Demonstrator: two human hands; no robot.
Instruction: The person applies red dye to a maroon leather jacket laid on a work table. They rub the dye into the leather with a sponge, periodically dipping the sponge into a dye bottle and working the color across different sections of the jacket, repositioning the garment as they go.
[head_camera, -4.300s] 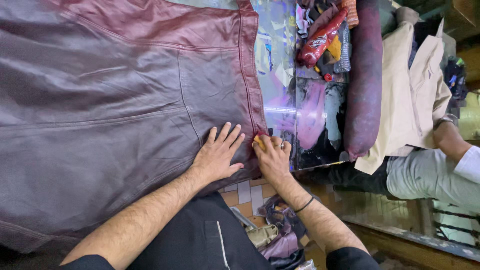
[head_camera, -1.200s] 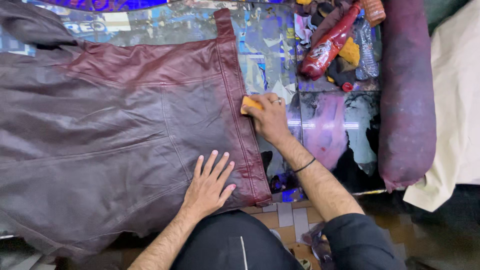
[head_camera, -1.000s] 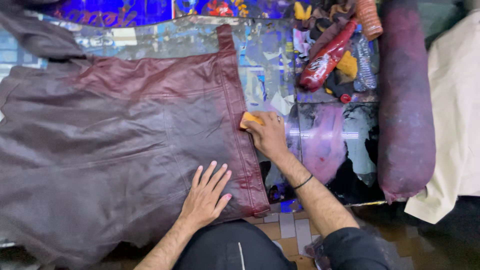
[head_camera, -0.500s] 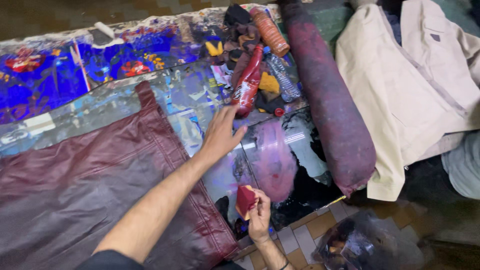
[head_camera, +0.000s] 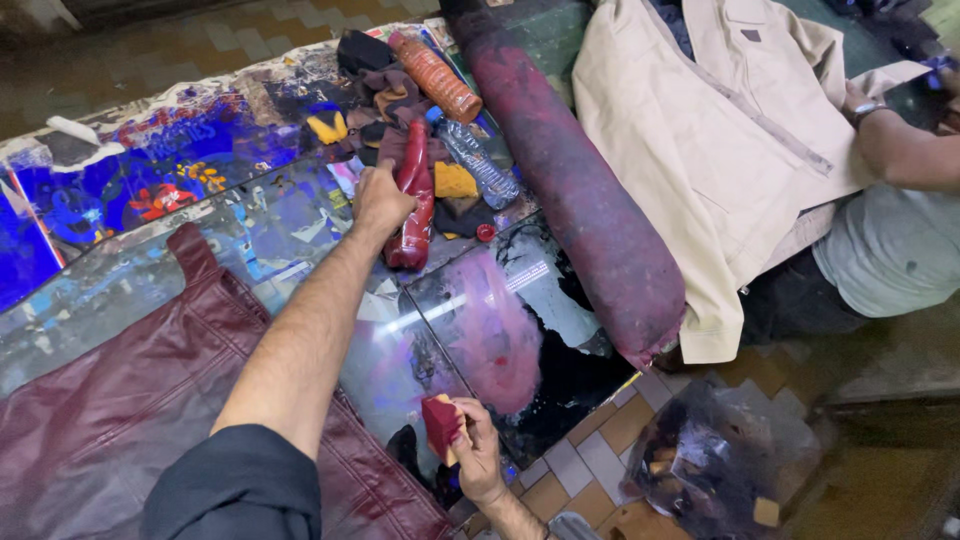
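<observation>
Paint-stained glass table (head_camera: 300, 225), maroon leather (head_camera: 120, 400) spread out
red bottle (head_camera: 412, 205) was gripped by left hand (head_camera: 382, 198); dyed sponge (head_camera: 440, 425) was pinched in right hand (head_camera: 478, 450)

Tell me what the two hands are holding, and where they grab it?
The left hand grips a red bottle around its upper part. The right hand holds a red-stained sponge, its fingers pinching the sponge's right side.

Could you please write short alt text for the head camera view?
The left hand grips a red bottle on a paint-stained glass table, while the right hand holds a red-stained sponge. A maroon leather garment lies at left.
</observation>
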